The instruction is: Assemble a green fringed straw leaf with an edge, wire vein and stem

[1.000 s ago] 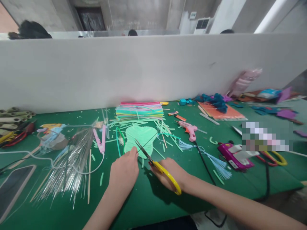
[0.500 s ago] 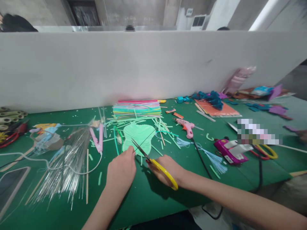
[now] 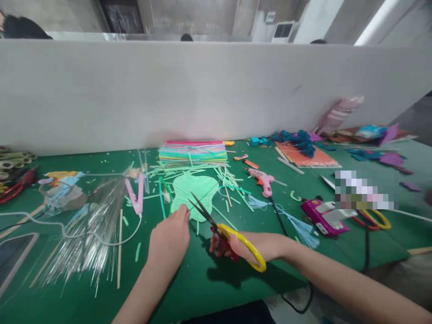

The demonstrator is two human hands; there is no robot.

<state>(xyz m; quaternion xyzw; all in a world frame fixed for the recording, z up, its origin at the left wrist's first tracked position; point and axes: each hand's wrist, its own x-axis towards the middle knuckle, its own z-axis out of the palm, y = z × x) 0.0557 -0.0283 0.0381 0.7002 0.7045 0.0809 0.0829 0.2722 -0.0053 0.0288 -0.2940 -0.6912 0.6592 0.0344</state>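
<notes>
My right hand (image 3: 232, 247) holds scissors (image 3: 243, 243) with yellow and red handles, its fingers in the loops. Their dark blades are slightly apart and point up and left, over the lower right of a flat, light green fuzzy piece (image 3: 191, 186). This piece lies on the green table (image 3: 189, 288) and has a wavy outline. My left hand (image 3: 171, 234) is closed in a pinch at the piece's lower left edge. A thin dark wire (image 3: 193, 206) shows at its fingertips, close to the blades; its other end is hidden in the hand.
A pink glue gun (image 3: 265, 182) lies to the right, near a purple power strip (image 3: 324, 218). Behind are colored pipe cleaners (image 3: 192, 155), with green scraps around. At left lie a pink hair straightener (image 3: 137, 195), clear strands (image 3: 91, 238) and a phone (image 3: 15, 256). A white partition (image 3: 202, 90) stands behind.
My right hand has drawn back to the right and turned with the scissors. The long dark wire that crossed the green piece now looks much shorter. My left hand has hardly moved.
</notes>
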